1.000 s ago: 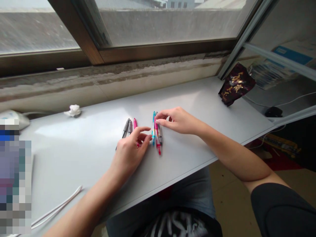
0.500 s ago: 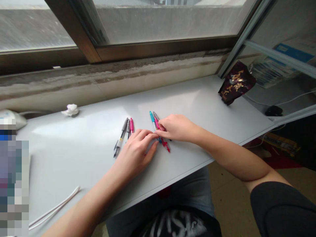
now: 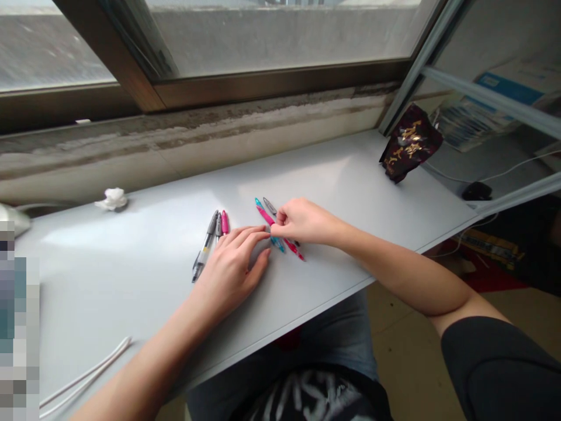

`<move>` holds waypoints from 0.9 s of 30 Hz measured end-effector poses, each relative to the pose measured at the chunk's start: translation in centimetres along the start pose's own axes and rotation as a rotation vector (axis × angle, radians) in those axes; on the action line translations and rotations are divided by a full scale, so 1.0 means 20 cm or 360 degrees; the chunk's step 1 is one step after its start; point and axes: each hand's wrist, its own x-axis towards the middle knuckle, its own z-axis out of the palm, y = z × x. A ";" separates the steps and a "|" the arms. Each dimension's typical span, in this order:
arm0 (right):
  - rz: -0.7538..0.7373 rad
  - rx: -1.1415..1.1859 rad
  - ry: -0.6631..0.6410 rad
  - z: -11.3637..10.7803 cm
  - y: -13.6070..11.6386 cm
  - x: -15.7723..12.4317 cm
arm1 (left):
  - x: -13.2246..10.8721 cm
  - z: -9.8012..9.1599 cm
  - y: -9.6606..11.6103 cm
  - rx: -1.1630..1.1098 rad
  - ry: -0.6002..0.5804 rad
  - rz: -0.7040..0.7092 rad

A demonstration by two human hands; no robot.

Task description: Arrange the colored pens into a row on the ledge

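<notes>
My right hand is closed in a pinch on a pink pen, whose red tip end comes out below the fingers. Under that pen lie a teal pen and a grey-capped pen, both partly covered by the hand. My left hand rests palm down with its fingers stretched out, the index fingertip close to my right thumb. Beside its fingers are two grey-capped pens and another pink pen; the hand hides the lower part of some of them.
The white desk runs along a wall under the window. A crumpled white tissue lies at the back left, a white cable at the front left. A dark packet stands at the right by a metal frame.
The pink pen in my right hand has turned to a flatter slant across the teal and grey pens. My left hand has hardly moved; the whole view has shifted slightly.
</notes>
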 end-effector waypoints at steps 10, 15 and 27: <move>-0.0019 0.0454 0.0193 -0.04 0.02 0.03 | -0.01 0.02 -0.02 0.0135 -0.0220 -0.0010; -0.0049 0.0450 0.0224 -0.03 0.03 0.04 | -0.01 0.01 -0.02 0.0149 -0.0195 -0.0011; 0.0077 0.0850 0.0313 -0.01 0.11 0.13 | 0.00 0.00 -0.01 0.0164 -0.0180 -0.0005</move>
